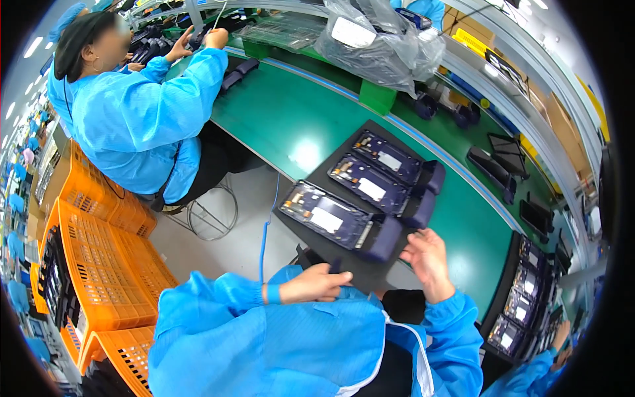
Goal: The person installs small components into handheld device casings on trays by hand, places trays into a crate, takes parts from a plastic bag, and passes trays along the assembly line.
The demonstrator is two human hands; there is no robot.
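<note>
Three dark purple handheld-device housings lie in a row on a black tray on the green work table: a near housing, a middle housing and a far housing. Each shows inner electronics and a white label, with a thick block at its right end. Beside the tray's near edge is my left hand, its fingers closed; a small dark piece shows by the fingertips, and I cannot tell whether it is held. My right hand has curled fingers pinched together just right of the near housing's thick end. What it pinches, if anything, is too small to make out.
At left, a co-worker in blue sits at the same table. Orange crates stand on the floor at left. Another tray of similar housings lies at right, near another person's hand. Plastic bags hang over the far edge.
</note>
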